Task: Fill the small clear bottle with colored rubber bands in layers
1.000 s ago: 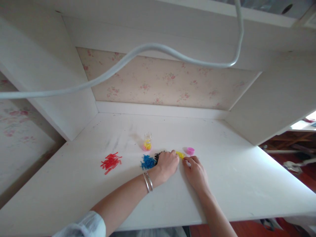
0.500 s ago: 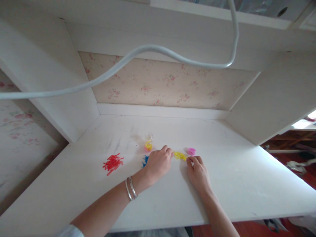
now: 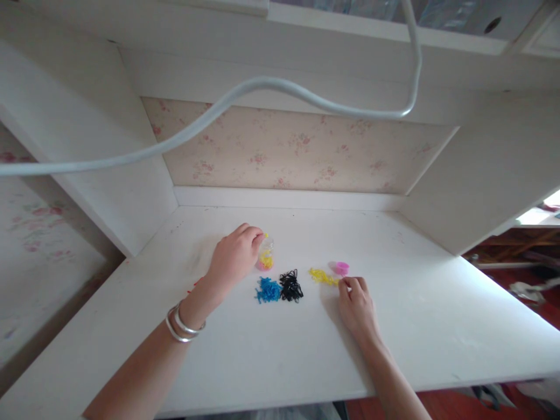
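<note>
My left hand is pinched at the mouth of a small clear jar, with a bit of yellow rubber band showing at its fingertips. Yellow and pink pieces lie in the bottom of the jar. My right hand rests on the table, thumb and fingers pressed together at the right end of a pile of yellow rubber bands; what is between those fingers is too small to make out. Just behind it sits a pink lid. Blue rubber bands and black rubber bands lie side by side between my hands.
Red rubber bands are mostly covered by my left wrist. The white tabletop is bounded by side panels and a floral back wall. A white cable crosses the upper view.
My left hand has gone from the yellow pile leftward to the jar mouth, carrying a yellow rubber band. This uncovers the black and blue piles and hides most of the red. My right hand barely moved.
</note>
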{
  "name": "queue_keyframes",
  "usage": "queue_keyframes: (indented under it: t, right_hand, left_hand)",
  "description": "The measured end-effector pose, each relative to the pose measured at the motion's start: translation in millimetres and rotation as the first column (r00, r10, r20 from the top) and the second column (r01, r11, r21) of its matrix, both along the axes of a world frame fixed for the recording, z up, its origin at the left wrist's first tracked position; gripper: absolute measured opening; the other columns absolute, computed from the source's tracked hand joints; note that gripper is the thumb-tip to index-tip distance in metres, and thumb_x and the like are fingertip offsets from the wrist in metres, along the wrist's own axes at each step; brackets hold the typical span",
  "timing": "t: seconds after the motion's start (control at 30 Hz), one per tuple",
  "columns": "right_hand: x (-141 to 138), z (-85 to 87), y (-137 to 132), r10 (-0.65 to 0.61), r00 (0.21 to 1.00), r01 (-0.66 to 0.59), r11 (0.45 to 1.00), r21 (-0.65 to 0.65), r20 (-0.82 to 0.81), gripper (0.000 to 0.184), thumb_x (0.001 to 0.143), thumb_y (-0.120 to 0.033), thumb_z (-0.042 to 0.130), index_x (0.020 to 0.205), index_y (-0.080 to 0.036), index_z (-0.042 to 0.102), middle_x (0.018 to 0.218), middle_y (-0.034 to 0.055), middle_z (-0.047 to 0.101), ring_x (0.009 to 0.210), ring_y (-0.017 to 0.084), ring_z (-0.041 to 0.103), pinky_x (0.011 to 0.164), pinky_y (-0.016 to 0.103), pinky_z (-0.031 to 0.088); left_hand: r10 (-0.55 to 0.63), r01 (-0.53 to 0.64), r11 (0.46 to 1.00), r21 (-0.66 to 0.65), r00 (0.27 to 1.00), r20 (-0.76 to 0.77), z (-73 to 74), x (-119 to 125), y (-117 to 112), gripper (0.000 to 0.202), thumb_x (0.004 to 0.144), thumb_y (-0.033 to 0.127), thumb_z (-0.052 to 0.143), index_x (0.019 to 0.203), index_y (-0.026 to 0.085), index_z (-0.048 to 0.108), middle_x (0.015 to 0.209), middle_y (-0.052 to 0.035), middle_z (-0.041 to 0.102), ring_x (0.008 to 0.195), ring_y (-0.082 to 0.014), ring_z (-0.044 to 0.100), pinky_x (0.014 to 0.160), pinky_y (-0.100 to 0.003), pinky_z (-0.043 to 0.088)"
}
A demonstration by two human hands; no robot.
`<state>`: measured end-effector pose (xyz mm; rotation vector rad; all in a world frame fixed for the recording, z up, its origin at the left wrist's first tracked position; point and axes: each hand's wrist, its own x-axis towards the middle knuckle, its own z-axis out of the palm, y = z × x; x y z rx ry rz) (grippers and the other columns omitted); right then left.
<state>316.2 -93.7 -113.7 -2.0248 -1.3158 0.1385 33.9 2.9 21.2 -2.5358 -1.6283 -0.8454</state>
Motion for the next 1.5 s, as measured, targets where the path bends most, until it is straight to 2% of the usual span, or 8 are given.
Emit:
queue_keyframes:
  t: [0.4, 0.53, 0.67, 0.77, 0.87, 1.07, 1.3, 1.5]
  right_hand:
    - [0.4, 2.3, -1.2, -0.029, 0.999, 0.03, 0.998, 0.055, -0.025, 0.03, 0.088, -0.041, 0.036, 0.086, -0.022, 0.059, 0.1, 0.0047, 0.056, 0.08, 0.018, 0.056, 0.074, 0.031, 0.04]
    - [-0.2, 3.4, -1.5, -0.038, 0.997, 0.043, 0.997, 0.069, -0.064, 0.031, 0.087, -0.041, 0.037, 0.086, -0.021, 0.059, 0.1, 0.005, 0.056, 0.072, 0.016, 0.054, 0.074, 0.031, 0.04]
    - [1.6, 5.2, -2.8, -0.055, 0.993, 0.068, 0.989, 0.131, -0.101, 0.032, 0.087, -0.042, 0.037, 0.085, -0.02, 0.06, 0.096, 0.006, 0.057, 0.083, 0.019, 0.055, 0.078, 0.032, 0.039]
    - [3.2, 7.6, -3.7, -0.07, 0.988, 0.094, 0.98, 0.173, -0.136, 0.032, 0.088, -0.043, 0.038, 0.086, -0.02, 0.061, 0.096, 0.0061, 0.057, 0.086, 0.02, 0.055, 0.08, 0.033, 0.039]
    - [-2.0, 14.0, -1.7, -0.054, 0.985, 0.092, 0.969, 0.23, -0.166, 0.031, 0.088, -0.043, 0.042, 0.085, -0.019, 0.061, 0.095, 0.0061, 0.058, 0.086, 0.019, 0.055, 0.079, 0.032, 0.039]
    - [-43.5, 49.6, 18.4, 0.201, 0.962, -0.125, 0.927, 0.354, -0.184, 0.027, 0.089, -0.042, 0.048, 0.084, -0.02, 0.063, 0.096, 0.0039, 0.058, 0.081, 0.015, 0.055, 0.073, 0.028, 0.042]
    - [-99.6, 98.9, 64.6, 0.438, 0.885, -0.369, 0.867, 0.335, -0.159, 0.029, 0.088, -0.042, 0.049, 0.081, -0.02, 0.065, 0.088, 0.003, 0.06, 0.064, 0.011, 0.05, 0.06, 0.025, 0.041]
    - [-122.6, 104.4, 96.2, 0.498, 0.86, -0.456, 0.847, 0.275, -0.11, 0.025, 0.085, -0.037, 0.051, 0.075, -0.019, 0.066, 0.086, 0.0032, 0.062, 0.06, 0.011, 0.049, 0.061, 0.026, 0.042]
  left_hand:
    - [-0.032, 0.013, 0.994, -0.108, 0.984, -0.177, -1.5, 4.0, 15.9, 0.028, 0.094, 0.03, 0.039, 0.094, 0.027, 0.067, 0.099, 0.0006, 0.066, 0.084, -0.0159, 0.063, 0.069, -0.025, 0.043]
    - [-0.027, 0.012, 0.995, -0.099, 0.989, -0.143, -1.6, 2.0, 16.4, 0.027, 0.094, 0.029, 0.04, 0.095, 0.028, 0.067, 0.099, 0.0008, 0.066, 0.084, -0.0157, 0.063, 0.071, -0.025, 0.043]
    - [-0.018, 0.017, 0.999, -0.032, 1.0, -0.022, -3.5, -3.3, 5.3, 0.025, 0.095, 0.031, 0.041, 0.096, 0.026, 0.065, 0.097, 0.0, 0.066, 0.086, -0.0158, 0.063, 0.074, -0.025, 0.044]
    - [-0.095, 0.098, 0.995, -0.033, 0.991, 0.097, -17.6, -5.7, -13.1, 0.026, 0.096, 0.031, 0.04, 0.098, 0.024, 0.064, 0.095, -0.0007, 0.067, 0.086, -0.015, 0.062, 0.078, -0.025, 0.045]
    - [-0.221, 0.244, 0.962, -0.118, 0.958, 0.181, -44.9, -3.4, -33.5, 0.027, 0.096, 0.03, 0.038, 0.097, 0.023, 0.065, 0.096, -0.0017, 0.067, 0.089, -0.0147, 0.062, 0.082, -0.025, 0.045]
    - [-0.29, 0.328, 0.89, -0.316, 0.943, 0.163, -86.8, 4.4, -51.1, 0.028, 0.095, 0.029, 0.039, 0.083, 0.022, 0.064, 0.083, -0.0005, 0.067, 0.08, -0.0151, 0.061, 0.07, -0.024, 0.044]
    - [-0.249, 0.286, 0.897, -0.338, 0.957, 0.149, -87.7, -2.9, -51.2, 0.028, 0.096, 0.028, 0.037, 0.086, 0.023, 0.062, 0.086, -0.0004, 0.066, 0.082, -0.0143, 0.061, 0.074, -0.024, 0.043]
    - [-0.253, 0.25, 0.905, -0.345, 0.967, 0.038, -87.0, -3.1, -56.9, 0.026, 0.096, 0.027, 0.037, 0.088, 0.024, 0.062, 0.088, -0.0003, 0.066, 0.083, -0.0148, 0.062, 0.072, -0.025, 0.043]
